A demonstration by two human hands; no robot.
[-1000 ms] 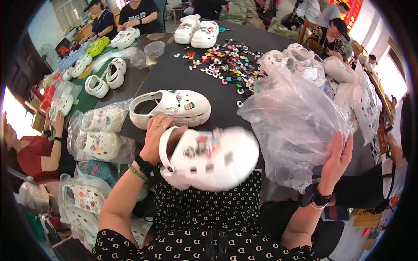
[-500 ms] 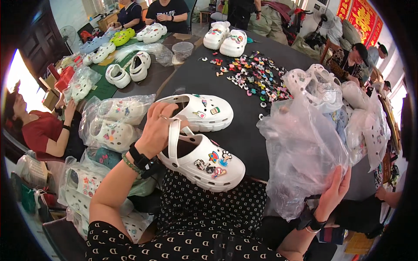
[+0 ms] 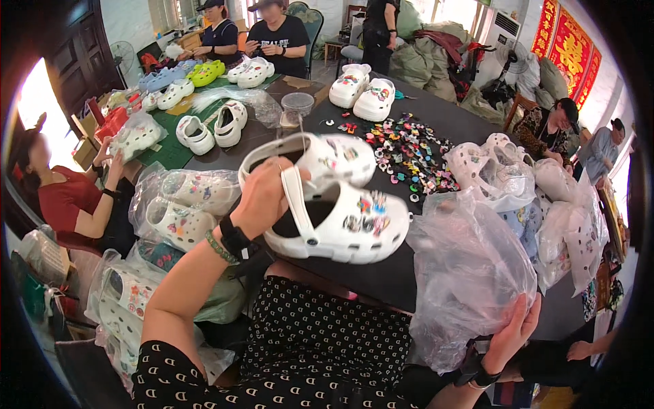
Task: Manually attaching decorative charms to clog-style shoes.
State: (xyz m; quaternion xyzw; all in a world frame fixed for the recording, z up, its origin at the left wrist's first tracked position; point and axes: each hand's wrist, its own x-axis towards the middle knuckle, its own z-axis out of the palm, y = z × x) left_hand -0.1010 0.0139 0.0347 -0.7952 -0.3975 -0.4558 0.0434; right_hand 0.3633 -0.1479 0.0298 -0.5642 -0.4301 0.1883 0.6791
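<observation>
My left hand point(image 3: 262, 202) is closed around the heel sides of two white clogs, holding the pair above the near table edge. The nearer clog point(image 3: 381, 235) has several colourful charms on its toe, blurred by motion; its strap stands up against my fingers. Just behind it, the second clog point(image 3: 344, 160) also has charms and partly hides the table. My right hand point(image 3: 516, 330) grips the edge of a clear plastic bag point(image 3: 470, 266), with the fingers at the bag's right side. The bag hangs over the table's front edge and looks limp.
Loose colourful charms point(image 3: 415, 153) lie scattered on the dark table point(image 3: 381, 283). Bagged white clogs stand at right point(image 3: 487, 174) and left point(image 3: 180, 221). Another pair of white clogs point(image 3: 373, 101) stands at the back, near a clear tub point(image 3: 297, 108). Several people sit around the table.
My left hand has lifted the two clogs higher and slightly to the right. My right hand still has the plastic bag. The head view has tilted up, showing more of the room.
</observation>
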